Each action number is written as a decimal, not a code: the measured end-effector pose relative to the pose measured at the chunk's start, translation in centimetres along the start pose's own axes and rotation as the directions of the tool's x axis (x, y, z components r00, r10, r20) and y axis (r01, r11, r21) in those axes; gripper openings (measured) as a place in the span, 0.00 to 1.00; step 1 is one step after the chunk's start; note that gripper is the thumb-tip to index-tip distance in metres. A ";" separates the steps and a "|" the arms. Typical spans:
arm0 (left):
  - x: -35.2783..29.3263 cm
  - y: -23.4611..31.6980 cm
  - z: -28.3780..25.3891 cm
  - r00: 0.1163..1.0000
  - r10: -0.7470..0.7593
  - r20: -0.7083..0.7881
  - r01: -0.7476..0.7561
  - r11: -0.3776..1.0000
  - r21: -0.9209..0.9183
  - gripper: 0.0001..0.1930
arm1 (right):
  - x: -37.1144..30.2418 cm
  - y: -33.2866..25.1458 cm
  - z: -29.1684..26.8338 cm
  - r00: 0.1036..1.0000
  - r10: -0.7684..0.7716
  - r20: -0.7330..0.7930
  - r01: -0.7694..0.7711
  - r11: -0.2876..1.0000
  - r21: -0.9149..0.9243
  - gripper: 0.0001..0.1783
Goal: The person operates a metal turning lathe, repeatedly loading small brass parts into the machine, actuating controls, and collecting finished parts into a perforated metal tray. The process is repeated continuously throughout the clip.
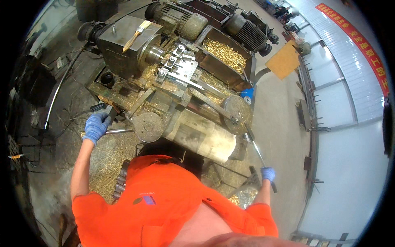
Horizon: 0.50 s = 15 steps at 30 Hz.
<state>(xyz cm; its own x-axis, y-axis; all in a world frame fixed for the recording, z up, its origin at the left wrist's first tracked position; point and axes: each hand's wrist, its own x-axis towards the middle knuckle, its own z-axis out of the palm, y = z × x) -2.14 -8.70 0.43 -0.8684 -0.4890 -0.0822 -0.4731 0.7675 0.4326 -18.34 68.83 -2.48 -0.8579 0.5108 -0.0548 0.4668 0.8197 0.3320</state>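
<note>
Both gloved hands are clamped on steel levers, left hand [96,126] on the short handle [108,112], right hand [268,173] on the long lever [255,146] — stiff, heavy-feeling, probably oily, so I'd grip near the ends.

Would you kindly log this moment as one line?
left hand: grips lever | right hand: grips long handle | lathe: brass chips in tray

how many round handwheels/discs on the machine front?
2: one handwheel near the left hand; one larger disc right, its long lever held by the right hand. Others may be hidden.
</note>
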 end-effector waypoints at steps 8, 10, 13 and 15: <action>0.2 0.0 0.0 1.000 -0.003 0.006 0.003 1.000 0.021 0.13 | -0.8 0.0 -0.1 0.997 0.034 0.076 -0.032 0.999 -0.019 0.23; 0.3 -0.1 0.2 1.000 -0.003 -0.014 0.003 0.999 0.044 0.13 | -0.6 0.4 0.7 0.996 0.041 0.074 -0.039 0.999 -0.028 0.22; 0.5 -0.9 0.6 1.000 0.009 -0.027 -0.008 1.000 0.024 0.12 | -1.0 0.3 0.7 0.999 0.028 0.047 -0.027 1.000 -0.011 0.22; 0.3 -0.3 0.1 1.000 -0.005 -0.011 0.005 1.000 0.006 0.12 | -1.6 0.1 0.4 0.999 0.027 0.035 -0.027 1.000 0.009 0.22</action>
<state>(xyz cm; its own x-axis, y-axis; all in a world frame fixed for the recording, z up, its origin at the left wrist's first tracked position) -2.31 -9.03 0.16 -0.8643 -0.4975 -0.0741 -0.4783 0.7675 0.4267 -16.84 68.27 -2.77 -0.8370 0.5415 -0.0789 0.4920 0.8078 0.3246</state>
